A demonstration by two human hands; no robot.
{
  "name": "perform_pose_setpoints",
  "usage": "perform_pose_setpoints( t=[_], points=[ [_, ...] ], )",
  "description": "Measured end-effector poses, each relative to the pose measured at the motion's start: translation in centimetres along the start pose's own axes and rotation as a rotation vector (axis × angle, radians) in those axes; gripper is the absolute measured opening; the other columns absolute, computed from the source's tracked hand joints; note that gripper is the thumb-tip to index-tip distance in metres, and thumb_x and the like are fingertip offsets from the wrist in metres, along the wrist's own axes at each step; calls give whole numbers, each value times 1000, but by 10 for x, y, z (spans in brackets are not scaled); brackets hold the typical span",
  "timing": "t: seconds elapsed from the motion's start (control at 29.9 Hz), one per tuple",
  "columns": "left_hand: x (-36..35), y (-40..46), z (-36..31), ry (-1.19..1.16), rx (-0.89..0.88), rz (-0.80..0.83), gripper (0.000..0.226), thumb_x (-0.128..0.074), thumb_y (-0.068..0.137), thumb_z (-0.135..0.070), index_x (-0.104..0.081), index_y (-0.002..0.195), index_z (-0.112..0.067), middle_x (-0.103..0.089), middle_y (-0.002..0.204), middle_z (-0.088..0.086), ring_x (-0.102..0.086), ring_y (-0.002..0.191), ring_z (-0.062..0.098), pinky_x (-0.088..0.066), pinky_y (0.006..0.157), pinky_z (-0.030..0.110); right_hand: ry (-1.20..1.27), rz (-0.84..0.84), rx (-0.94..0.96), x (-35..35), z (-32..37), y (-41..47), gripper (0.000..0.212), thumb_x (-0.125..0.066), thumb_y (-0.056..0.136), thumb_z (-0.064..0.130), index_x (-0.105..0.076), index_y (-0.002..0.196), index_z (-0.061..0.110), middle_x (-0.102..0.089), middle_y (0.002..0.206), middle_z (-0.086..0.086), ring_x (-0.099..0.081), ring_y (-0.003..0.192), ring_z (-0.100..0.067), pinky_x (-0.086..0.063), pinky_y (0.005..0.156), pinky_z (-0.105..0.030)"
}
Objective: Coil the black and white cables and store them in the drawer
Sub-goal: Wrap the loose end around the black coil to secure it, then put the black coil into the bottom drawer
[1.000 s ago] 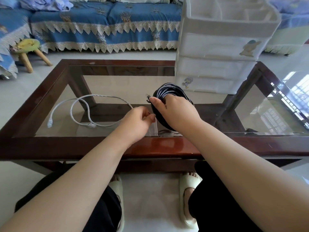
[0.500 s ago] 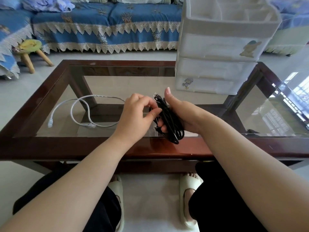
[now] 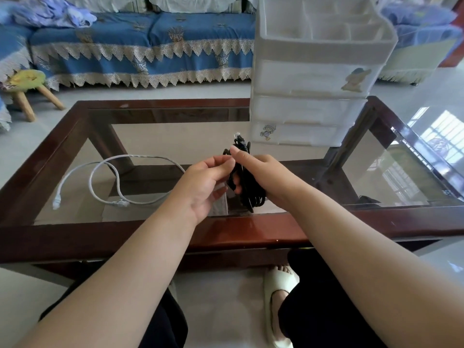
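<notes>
The table [image 3: 251, 229], glass in a dark wooden frame, fills the middle of the view; on its far right stands the drawer unit [image 3: 311, 81], white plastic, with every drawer front I can see closed, so one will have to be pulled out before anything goes in, and being light plastic it may slide on the glass unless steadied; the white cable [image 3: 113, 172] lies loose on the glass to the left, in one open loop with both plugs free, well apart from the hands and not yet coiled; it looks light and limp but somewhat springy, so I would take it near one plug and wind from there; the right hand [image 3: 261, 172] has its fingers curled round the black cable [image 3: 248, 194], a tight bundle of loops held above the near edge of the glass with a clear plug standing up past the thumb; the left hand [image 3: 203, 182] is just beside it with finger and thumb tips drawn together near the top of the bundle, though whether they pinch a strand I cannot tell; the bundle is light and soft yet likely to spring open, so the grip belongs across the middle where all loops cross, never at the brittle plug clip.
</notes>
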State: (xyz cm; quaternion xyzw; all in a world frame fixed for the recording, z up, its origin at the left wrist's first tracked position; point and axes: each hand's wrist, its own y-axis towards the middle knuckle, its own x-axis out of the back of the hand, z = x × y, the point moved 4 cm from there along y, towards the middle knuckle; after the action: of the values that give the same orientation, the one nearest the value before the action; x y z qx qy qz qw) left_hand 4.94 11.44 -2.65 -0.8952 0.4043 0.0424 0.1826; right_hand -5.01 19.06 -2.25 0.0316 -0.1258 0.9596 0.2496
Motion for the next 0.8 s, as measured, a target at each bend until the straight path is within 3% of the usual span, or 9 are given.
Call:
perform_pose_setpoints(
  t=[0.13, 0.23, 0.3, 0.47, 0.54, 0.6, 0.7, 0.8],
  points=[
    [-22, 7, -1, -179, -20, 52, 13, -57, 94, -14, -63, 84, -19, -64, 69, -3, -59, 59, 8, -48, 54, 19, 59, -135, 34, 15, -2, 1, 44, -51, 90, 50, -67, 81, 9, -67, 71, -7, -65, 67, -23, -52, 80, -42],
    [-36, 15, 1, -293, -41, 41, 10, -55, 95, -9, -60, 89, -16, -66, 71, -1, -62, 61, 8, -51, 53, 18, 89, -214, 60, 27, -2, 4, 38, -54, 90, 46, -69, 92, 11, -71, 85, -11, -70, 87, -30, -53, 91, -47],
    [-43, 22, 3, -312, -25, 69, 6, -55, 95, -12, -60, 96, -15, -65, 73, -2, -61, 65, 8, -51, 54, 19, 55, -254, 66, 33, -1, 3, 38, -55, 90, 46, -68, 89, 10, -71, 82, -10, -69, 84, -30, -53, 88, -50],
    [-56, 42, 14, -171, 45, 183, 23, -51, 96, -31, -64, 109, -17, -56, 94, 5, -50, 74, 11, -37, 66, 26, 57, -268, 41, 45, 1, 8, 50, -57, 81, 51, -63, 82, 2, -62, 72, -13, -60, 66, -28, -51, 79, -58],
    [-63, 48, 17, -232, 67, 170, 25, -48, 97, -29, -64, 105, -12, -58, 95, 7, -54, 83, 17, -43, 73, 29, -41, -273, 4, 51, 2, 15, 48, -56, 83, 52, -62, 81, 5, -63, 73, -9, -62, 70, -26, -52, 81, -52],
    [-71, 51, 18, -312, 104, 149, 31, -41, 101, -27, -67, 106, -12, -69, 101, 7, -64, 93, 19, -49, 84, 32, -276, -297, -21, 55, 5, 20, 46, -50, 89, 55, -58, 75, 12, -62, 71, -2, -61, 72, -22, -51, 71, -38],
    [-78, 56, 18, -402, 98, 106, 35, -35, 103, -26, -64, 117, -12, -70, 112, 10, -68, 101, 20, -56, 76, 30, -682, -366, -1, 62, 13, 22, 52, -42, 88, 66, -55, 78, 16, -59, 76, 0, -58, 74, -20, -43, 61, -32],
    [-76, 63, 17, -435, 73, 48, 37, -36, 103, -26, -63, 119, -8, -68, 118, 16, -64, 109, 26, -52, 90, 37, -719, -431, 75, 70, 17, 22, 61, -45, 79, 74, -62, 112, 25, -50, 113, 1, -54, 101, -16, -50, 84, -35]
  ],
)
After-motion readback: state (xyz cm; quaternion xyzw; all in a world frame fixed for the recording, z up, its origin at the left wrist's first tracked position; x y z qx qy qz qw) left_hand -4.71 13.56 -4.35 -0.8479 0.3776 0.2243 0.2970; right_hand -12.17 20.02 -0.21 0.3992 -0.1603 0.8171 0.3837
